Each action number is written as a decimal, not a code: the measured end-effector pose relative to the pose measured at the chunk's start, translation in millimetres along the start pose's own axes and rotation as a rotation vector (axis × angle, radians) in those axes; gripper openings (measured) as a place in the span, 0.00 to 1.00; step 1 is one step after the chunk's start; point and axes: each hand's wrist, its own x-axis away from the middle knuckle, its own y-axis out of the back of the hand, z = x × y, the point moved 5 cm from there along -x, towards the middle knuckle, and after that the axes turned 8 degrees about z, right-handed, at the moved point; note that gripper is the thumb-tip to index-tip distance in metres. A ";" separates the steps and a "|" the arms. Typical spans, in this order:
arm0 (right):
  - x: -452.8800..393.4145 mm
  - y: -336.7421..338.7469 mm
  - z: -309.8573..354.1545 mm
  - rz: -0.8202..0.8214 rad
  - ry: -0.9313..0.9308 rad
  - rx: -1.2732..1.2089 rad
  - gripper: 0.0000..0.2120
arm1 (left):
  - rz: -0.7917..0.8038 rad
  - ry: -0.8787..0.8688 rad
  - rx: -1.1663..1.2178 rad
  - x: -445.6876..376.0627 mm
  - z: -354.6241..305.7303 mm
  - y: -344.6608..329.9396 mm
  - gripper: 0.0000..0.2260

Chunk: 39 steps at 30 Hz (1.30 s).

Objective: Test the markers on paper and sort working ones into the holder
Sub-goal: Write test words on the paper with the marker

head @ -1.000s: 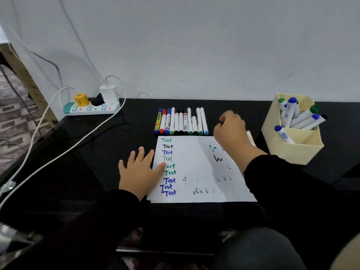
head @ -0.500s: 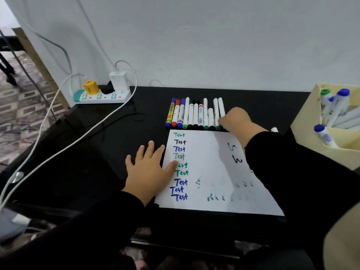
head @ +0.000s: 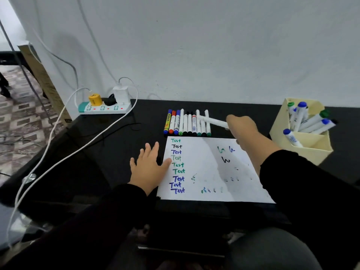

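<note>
The right hand (head: 242, 126) holds one white plastic marker (head: 213, 120) above the black counter (head: 120, 145). Its grip is curled around one end of the marker, but the fingers are turned away, so I cannot tell exactly how they pinch it. The marker's long axis runs nearly level, and its free end points toward 10 o'clock, passing over the right end of the row of capped markers (head: 187, 123). Those markers lie side by side, each with its long axis from 12 to 6 o'clock, just beyond the far edge of the white sheet of paper (head: 206, 172).

The left hand (head: 149, 167) lies flat with fingers spread and straight; the thumb rests on the left edge of the paper, beside the column of "Test" words.

At 2 o'clock from the paper stands the pale yellow paper holder (head: 303, 141), where several markers with blue and green caps lean, caps up.

At 10 o'clock a white power strip (head: 105, 108) lies by the wall.
</note>
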 end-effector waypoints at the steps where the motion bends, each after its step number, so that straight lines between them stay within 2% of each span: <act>1: 7.5 1.5 0.2 0.019 0.016 0.012 0.11 | -0.025 -0.023 0.062 2.5 -2.1 4.5 0.32; 6: 39.9 4.0 5.8 0.158 0.103 0.040 0.09 | -0.013 -0.316 0.317 27.5 -31.6 25.4 0.32; 10: 48.6 6.2 4.4 0.279 0.130 0.050 0.14 | 0.085 -0.413 0.431 42.2 -53.7 33.9 0.21; 13: 54.1 9.5 0.1 0.312 0.136 -0.038 0.14 | 0.092 -0.381 0.437 53.1 -57.7 39.4 0.12; 18: 56.8 2.3 -11.2 0.316 0.104 -0.398 0.11 | 0.228 -0.244 0.520 54.4 -50.6 38.0 0.11; 22: 67.8 -29.3 -16.7 0.385 -0.005 -0.688 0.14 | 0.195 -0.237 0.650 59.0 -54.4 39.8 0.10; 27: 78.8 -58.8 -14.9 0.373 -0.005 -0.520 0.16 | 0.225 -0.255 0.650 63.6 -63.9 40.5 0.11; 30: 76.6 -59.3 -8.5 0.327 0.048 -0.530 0.12 | 0.322 -0.216 0.655 61.7 -62.1 41.6 0.10; 33: 73.3 -57.1 -2.2 0.311 0.127 -0.561 0.10 | 0.390 -0.252 0.709 57.3 -61.1 43.4 0.10; 39: 63.9 -60.2 5.0 0.331 0.211 -0.528 0.11 | 0.405 -0.299 0.753 45.2 -60.1 40.7 0.12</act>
